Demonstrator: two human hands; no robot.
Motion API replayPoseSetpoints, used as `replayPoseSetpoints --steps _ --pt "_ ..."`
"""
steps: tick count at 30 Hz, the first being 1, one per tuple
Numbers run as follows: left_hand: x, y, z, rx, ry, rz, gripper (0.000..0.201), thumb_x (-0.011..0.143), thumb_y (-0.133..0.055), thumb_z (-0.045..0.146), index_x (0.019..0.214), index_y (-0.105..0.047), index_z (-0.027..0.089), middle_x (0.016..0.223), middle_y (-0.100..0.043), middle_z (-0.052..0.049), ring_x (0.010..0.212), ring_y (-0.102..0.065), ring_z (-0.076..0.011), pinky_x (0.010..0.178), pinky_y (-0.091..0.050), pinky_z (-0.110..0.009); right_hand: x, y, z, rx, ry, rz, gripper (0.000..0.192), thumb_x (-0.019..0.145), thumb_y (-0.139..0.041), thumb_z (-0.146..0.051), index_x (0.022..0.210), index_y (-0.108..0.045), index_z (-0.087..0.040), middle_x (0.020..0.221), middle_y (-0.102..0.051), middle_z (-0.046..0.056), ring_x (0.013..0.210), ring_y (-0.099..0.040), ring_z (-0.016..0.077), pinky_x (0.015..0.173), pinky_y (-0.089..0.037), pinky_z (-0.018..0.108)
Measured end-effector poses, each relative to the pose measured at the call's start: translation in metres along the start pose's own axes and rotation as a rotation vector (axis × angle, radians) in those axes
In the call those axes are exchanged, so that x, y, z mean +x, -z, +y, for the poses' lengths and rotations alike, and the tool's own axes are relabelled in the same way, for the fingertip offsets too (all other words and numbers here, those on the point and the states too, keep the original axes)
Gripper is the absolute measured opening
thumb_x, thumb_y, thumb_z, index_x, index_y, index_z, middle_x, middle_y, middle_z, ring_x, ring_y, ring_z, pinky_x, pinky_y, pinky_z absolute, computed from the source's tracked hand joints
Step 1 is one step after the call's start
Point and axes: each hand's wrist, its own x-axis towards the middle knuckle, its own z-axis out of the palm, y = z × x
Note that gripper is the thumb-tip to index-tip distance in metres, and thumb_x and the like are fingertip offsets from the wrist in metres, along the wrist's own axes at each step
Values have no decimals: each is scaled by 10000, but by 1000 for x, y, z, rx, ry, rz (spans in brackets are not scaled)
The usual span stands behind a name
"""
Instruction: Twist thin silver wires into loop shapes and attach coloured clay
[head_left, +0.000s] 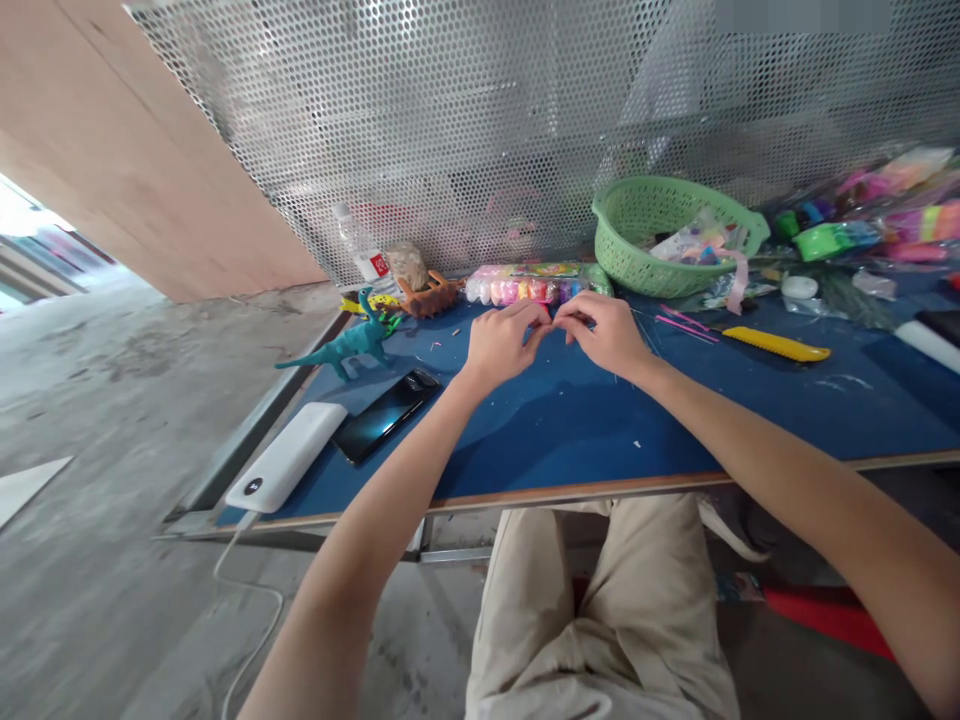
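My left hand (501, 347) and my right hand (609, 336) meet fingertip to fingertip above the blue table (525, 440). Both are closed in a pinch. A trace of pinkish red shows by the left fingertips, but what the fingers hold is too small and covered to name. Just behind them lies a clear pack of colourful soft pieces (517, 288). To the right of my right hand are thin pink sticks (686, 325) and a yellow utility knife (780, 343).
A green basket (637, 250) with wrappers stands behind right, near bagged colourful items (840, 238). At left are a teal dinosaur (345, 347), an orange-brown toy (431, 296), a plastic bottle (356, 243), a black phone (386, 415) and a corded white power bank (289, 455). Perforated metal (450, 110) rises behind.
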Motion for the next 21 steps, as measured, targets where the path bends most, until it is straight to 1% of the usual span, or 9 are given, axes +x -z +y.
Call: replayPoseSetpoints --steps 3,7,9,12,14,16,18,19,21 --pt "1 2 -4 -28 -28 -31 226 1014 -572 380 983 -714 208 942 -741 -36 766 -628 -153 750 -438 -312 1 1 -1 14 4 -17 225 1018 -583 -381 932 -706 -214 863 -684 43 688 -641 171 734 -528 354" --pt "1 3 -6 -107 -35 -77 195 984 -610 354 1053 -693 191 934 -736 -46 904 -650 -188 869 -455 -341 1 3 -1 11 30 -51 214 1027 -563 -369 955 -704 -226 910 -706 51 762 -665 189 798 -545 373" --pt "1 0 -5 -241 -29 -134 186 981 -600 337 1038 -674 176 913 -728 -49 898 -656 -182 856 -472 -329 1 4 0 3 51 -66 201 1024 -570 -364 959 -705 -229 923 -706 53 798 -669 195 816 -546 373" --pt "-1 -6 -6 -487 32 -205 220 1007 -552 358 957 -643 164 833 -705 -37 748 -641 -138 736 -483 -279 1 4 2 17 50 -98 191 1012 -587 -367 958 -706 -227 960 -711 61 817 -673 197 799 -549 365" --pt "-3 -11 -9 -563 76 -232 255 1011 -546 384 913 -631 164 766 -677 -18 657 -603 -117 667 -462 -260 1 4 5 68 -10 -140 196 1002 -596 -381 957 -700 -221 926 -718 56 754 -676 186 739 -553 351" --pt "-5 -15 -13 -557 83 -248 253 1008 -556 381 902 -638 166 734 -655 -4 618 -564 -106 632 -433 -251 1 3 8 131 -114 -185 209 991 -602 -398 953 -692 -213 797 -710 34 661 -666 176 667 -545 334" --pt "-6 -17 -17 -495 51 -242 221 1001 -566 342 895 -648 167 742 -648 -3 628 -544 -106 635 -418 -252 1 1 11 182 -220 -217 229 972 -621 -417 927 -690 -203 691 -690 17 601 -651 172 622 -530 322" --pt "-6 -18 -19 -454 27 -231 202 997 -567 316 887 -649 168 756 -650 -7 643 -540 -109 647 -417 -256 1 1 12 202 -260 -238 246 962 -630 -430 908 -691 -197 678 -691 19 593 -647 171 616 -526 320" --pt "-6 -19 -21 -379 -32 -208 168 993 -560 266 884 -643 168 800 -660 -22 685 -549 -121 681 -424 -269 2 0 16 249 -312 -286 292 944 -647 -465 868 -693 -186 714 -711 37 606 -647 168 623 -527 319"
